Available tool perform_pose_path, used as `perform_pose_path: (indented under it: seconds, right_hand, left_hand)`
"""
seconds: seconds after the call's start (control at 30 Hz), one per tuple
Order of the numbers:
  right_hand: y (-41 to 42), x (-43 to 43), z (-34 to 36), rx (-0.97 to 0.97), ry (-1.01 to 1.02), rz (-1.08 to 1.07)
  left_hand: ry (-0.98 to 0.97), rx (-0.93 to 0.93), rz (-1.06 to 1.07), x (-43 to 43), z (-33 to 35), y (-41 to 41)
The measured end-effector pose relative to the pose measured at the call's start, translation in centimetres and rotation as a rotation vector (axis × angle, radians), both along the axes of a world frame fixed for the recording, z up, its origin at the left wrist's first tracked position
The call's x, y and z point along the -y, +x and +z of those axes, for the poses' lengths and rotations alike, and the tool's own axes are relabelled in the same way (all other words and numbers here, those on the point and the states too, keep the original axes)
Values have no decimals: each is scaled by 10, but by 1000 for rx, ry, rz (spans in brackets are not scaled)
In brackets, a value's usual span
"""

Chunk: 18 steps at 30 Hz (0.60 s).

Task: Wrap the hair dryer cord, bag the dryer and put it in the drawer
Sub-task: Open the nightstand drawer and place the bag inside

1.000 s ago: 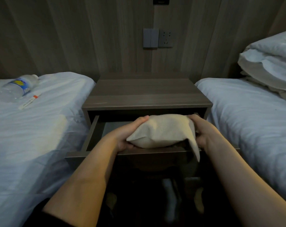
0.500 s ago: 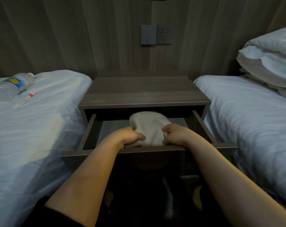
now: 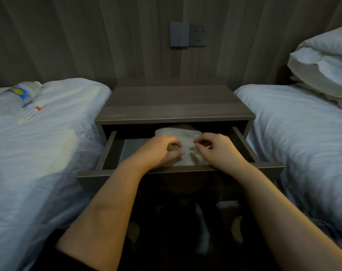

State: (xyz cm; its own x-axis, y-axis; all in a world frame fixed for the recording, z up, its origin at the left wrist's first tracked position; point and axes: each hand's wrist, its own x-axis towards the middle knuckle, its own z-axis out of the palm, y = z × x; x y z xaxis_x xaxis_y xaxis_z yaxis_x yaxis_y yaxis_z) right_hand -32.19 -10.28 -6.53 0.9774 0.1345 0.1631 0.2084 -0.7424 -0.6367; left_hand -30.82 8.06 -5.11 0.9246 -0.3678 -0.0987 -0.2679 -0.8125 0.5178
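Note:
A beige cloth bag (image 3: 178,133) with the dryer hidden inside lies in the open drawer (image 3: 109,151) of the dark wooden nightstand (image 3: 176,102), its far end tucked under the top. My left hand (image 3: 159,152) curls over the bag's near left side, fingers and thumb loosely closed on the fabric. On the near right side, my right hand (image 3: 215,148) pinches a fold of fabric with its fingertips. Neither the dryer nor its cord can be seen.
White beds flank the nightstand. A plastic water bottle (image 3: 17,95) and a thin white packet (image 3: 31,113) lie on the left bed, pillows (image 3: 322,61) on the right one. A switch and socket (image 3: 187,34) sit on the wall behind. The drawer front (image 3: 91,176) juts toward me.
The bag went from above the drawer front down into the drawer and then further back. Both hands followed it in, and their grip has loosened.

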Motion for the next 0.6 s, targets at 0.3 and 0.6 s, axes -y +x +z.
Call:
perform_pose_path:
  seconds: [0.3, 0.6]
  right_hand:
    - [-10, 14, 12, -245, -236, 257]
    - [2, 1, 0, -29, -323, 90]
  left_hand:
    - [151, -6, -167, 1, 6, -20]
    - [251, 134, -4, 13, 6, -12]
